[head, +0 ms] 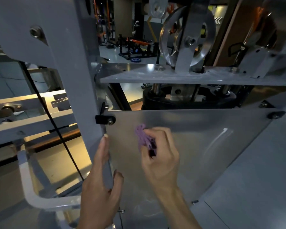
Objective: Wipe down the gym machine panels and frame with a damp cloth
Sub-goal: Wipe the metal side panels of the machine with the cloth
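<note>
A flat silvery panel of the gym machine fills the lower middle of the view, bolted at its corners. My right hand grips a bunched purple cloth and holds it against the panel's upper left area. My left hand wraps around the grey upright frame post at the panel's left edge, fingers behind the post and thumb lying on the panel side.
Above the panel sit a horizontal grey plate and a large metal pulley wheel. A black cable runs diagonally to the left of the post. White frame tubing stands at lower left. Other gym equipment lies far behind.
</note>
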{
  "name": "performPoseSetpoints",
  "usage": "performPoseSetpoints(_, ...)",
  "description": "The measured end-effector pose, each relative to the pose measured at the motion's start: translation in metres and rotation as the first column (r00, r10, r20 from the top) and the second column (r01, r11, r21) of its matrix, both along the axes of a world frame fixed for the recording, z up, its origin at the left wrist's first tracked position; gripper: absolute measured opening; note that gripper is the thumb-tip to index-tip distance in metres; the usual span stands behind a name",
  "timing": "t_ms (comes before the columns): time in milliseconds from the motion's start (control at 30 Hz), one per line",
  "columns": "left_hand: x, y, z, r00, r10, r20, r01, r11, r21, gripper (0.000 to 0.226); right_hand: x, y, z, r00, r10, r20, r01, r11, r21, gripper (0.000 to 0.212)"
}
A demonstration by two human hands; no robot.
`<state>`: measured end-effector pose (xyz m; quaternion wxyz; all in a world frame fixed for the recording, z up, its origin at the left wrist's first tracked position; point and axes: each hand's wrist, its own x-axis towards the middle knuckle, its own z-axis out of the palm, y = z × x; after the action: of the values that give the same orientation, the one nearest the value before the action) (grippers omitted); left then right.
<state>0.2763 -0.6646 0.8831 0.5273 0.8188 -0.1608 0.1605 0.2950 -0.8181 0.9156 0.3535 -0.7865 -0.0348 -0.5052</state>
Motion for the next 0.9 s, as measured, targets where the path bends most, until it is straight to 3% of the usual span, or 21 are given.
performPoseSetpoints(167,-0.003,-0.005,0.001,0.999,0.037,-0.005,-0.036,0.999,0.034,0.101,0.006,-0.001,-0.001,0.996,0.073,-0.05,-0.077,0.992,-0.099,0.016)
performPoseSetpoints(400,-0.01,-0.017,0.007,0.998,0.06,-0.028,-0.056,0.991,0.122,0.113,-0.018,-0.059,0.001,0.992,-0.124,0.003,0.123,0.992,0.033,0.016)
performPoseSetpoints(567,-0.01,-0.015,0.009,0.997,0.074,0.008,-0.074,0.986,0.148,0.105,-0.001,-0.019,0.001,0.999,0.045,-0.029,-0.046,0.998,-0.051,0.014)
performPoseSetpoints(700,-0.012,-0.012,0.008,0.998,0.058,0.001,-0.057,0.99,0.129,0.1,0.0,-0.018,0.006,0.996,0.082,-0.041,-0.086,0.991,-0.107,0.013)
performPoseSetpoints(900,-0.009,-0.019,0.004,0.996,0.082,0.045,-0.088,0.983,0.161,0.103,-0.026,-0.083,0.007,0.988,-0.157,-0.001,0.157,0.987,0.038,0.015)
